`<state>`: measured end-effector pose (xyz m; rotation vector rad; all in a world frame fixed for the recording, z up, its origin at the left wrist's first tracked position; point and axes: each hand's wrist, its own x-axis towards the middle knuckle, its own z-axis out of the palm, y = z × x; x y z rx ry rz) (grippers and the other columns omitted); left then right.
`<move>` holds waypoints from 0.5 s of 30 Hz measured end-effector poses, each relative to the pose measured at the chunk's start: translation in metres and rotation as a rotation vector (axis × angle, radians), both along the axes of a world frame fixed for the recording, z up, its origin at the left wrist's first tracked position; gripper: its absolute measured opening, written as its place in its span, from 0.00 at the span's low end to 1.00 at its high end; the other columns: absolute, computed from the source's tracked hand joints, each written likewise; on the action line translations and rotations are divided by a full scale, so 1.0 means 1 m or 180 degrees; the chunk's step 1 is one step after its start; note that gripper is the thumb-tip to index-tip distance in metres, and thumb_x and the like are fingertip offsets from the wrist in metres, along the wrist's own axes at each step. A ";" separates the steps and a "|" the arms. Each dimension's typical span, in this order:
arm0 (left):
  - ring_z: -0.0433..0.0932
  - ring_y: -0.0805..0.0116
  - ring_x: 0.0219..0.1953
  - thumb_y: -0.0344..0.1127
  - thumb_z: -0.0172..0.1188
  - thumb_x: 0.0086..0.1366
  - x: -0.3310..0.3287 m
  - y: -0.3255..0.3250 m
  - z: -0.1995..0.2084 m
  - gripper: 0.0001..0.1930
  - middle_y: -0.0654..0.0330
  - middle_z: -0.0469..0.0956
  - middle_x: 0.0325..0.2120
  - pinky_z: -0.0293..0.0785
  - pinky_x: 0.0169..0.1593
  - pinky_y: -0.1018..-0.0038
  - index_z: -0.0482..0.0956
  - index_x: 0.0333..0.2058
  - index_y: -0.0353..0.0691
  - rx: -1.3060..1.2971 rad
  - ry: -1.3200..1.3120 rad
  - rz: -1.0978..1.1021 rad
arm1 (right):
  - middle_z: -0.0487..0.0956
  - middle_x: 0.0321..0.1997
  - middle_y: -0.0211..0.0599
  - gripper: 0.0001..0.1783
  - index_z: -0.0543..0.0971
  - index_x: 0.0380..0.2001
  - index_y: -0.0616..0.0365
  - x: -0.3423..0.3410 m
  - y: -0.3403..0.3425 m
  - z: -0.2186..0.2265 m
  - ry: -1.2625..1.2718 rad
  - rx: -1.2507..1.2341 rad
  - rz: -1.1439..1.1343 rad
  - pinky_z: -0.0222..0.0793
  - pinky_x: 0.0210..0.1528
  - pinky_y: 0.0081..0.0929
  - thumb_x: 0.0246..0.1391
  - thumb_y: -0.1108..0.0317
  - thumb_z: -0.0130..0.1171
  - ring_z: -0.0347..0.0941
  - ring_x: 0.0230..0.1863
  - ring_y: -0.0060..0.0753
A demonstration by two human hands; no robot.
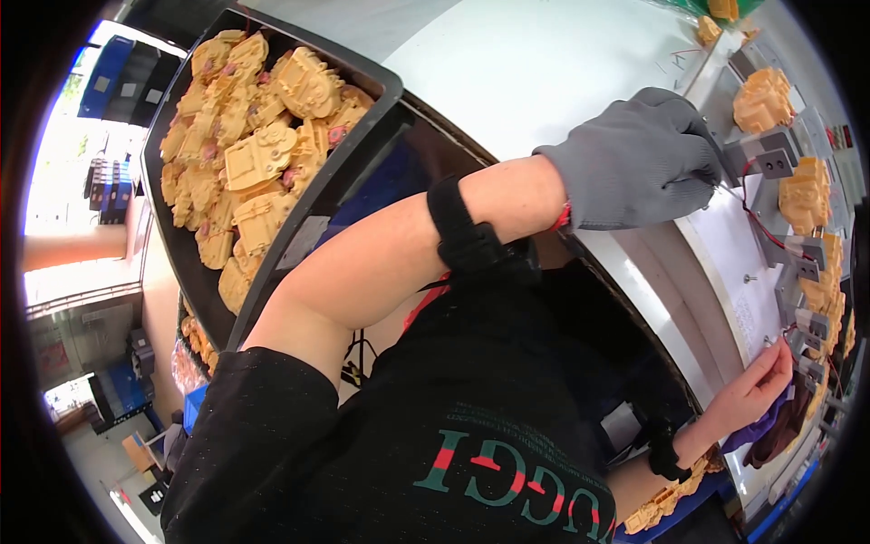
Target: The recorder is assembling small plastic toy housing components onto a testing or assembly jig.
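My left hand, in a grey knit glove, is closed beside a grey fixture block with red and black wires. Its fingers are curled, and what they hold, if anything, is hidden. At the lower right my bare right hand has its fingertips together at another grey fixture block; what they pinch is too small to make out. Tan moulded plastic parts sit along the row of fixtures, one of them just beyond my left hand.
A black bin heaped with tan moulded parts stands at the left. A white worktop spans the far side. A small metal screw-like piece lies on a white sheet. Purple cloth hangs near my right hand.
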<state>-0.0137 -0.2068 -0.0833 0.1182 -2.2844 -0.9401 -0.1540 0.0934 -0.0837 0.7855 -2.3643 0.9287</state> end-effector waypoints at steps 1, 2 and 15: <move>0.71 0.53 0.53 0.43 0.58 0.63 -0.001 -0.002 0.002 0.13 0.55 0.77 0.44 0.68 0.58 0.63 0.83 0.42 0.44 -0.0075 -0.0014 -0.0057 | 0.79 0.45 0.38 0.13 0.76 0.48 0.67 0.000 0.000 0.002 -0.0006 0.0019 -0.0015 0.71 0.51 0.22 0.69 0.68 0.51 0.75 0.45 0.26; 0.71 0.53 0.52 0.44 0.56 0.63 -0.001 -0.003 0.004 0.14 0.55 0.77 0.44 0.70 0.57 0.63 0.84 0.41 0.45 -0.0150 -0.0027 -0.0119 | 0.79 0.46 0.38 0.13 0.76 0.48 0.67 0.000 0.000 0.003 -0.0011 0.0038 -0.0035 0.71 0.51 0.22 0.69 0.67 0.51 0.75 0.46 0.27; 0.68 0.54 0.56 0.43 0.52 0.69 -0.002 -0.026 0.007 0.17 0.54 0.76 0.47 0.64 0.62 0.64 0.80 0.49 0.42 -0.0541 -0.0392 -0.0762 | 0.80 0.48 0.37 0.15 0.77 0.50 0.64 -0.004 0.004 0.000 0.0005 0.0136 0.0005 0.70 0.53 0.22 0.69 0.64 0.51 0.76 0.48 0.29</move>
